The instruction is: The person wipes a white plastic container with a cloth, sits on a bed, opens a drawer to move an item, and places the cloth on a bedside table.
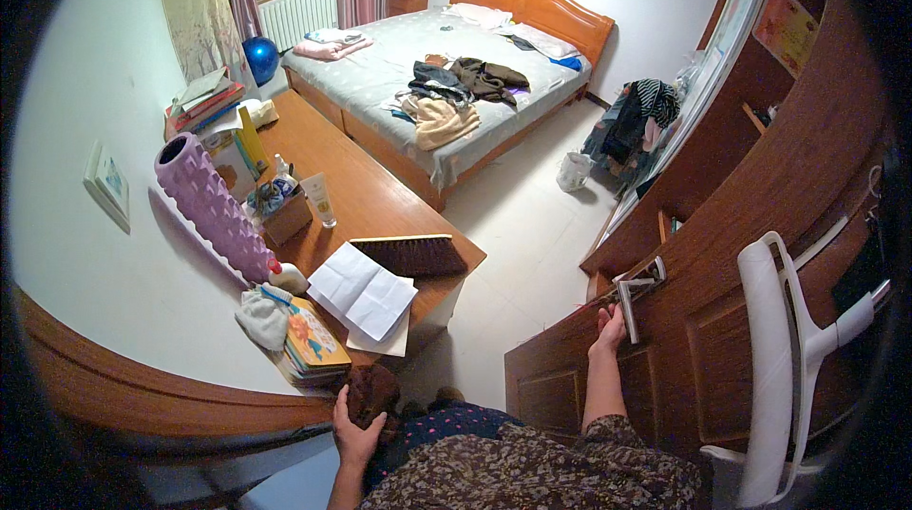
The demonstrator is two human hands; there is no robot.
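Observation:
At the bottom, beside the desk's near end, my left hand (357, 436) curves its thumb and fingers around a dark brown rounded thing (371, 392); its kind is unclear. My right hand (609, 328) is at the silver lever door handle (628, 311) of a brown wooden door (579, 372), its fingers curled against the lever and partly hidden by it. Nearest the left hand on the desk lies a stack of picture books (318, 344) with a grey cloth (264, 317) on it. Unfolded white paper (363, 290) lies beside the stack.
The wooden desk (356, 197) runs along the left wall, bearing a long-bristled brush (408, 254), a white tube (320, 199) and a purple foam roller (209, 206). Beyond stands a bed (380, 83) with heaped clothes (446, 111). A white hanging rack (765, 358) is at right.

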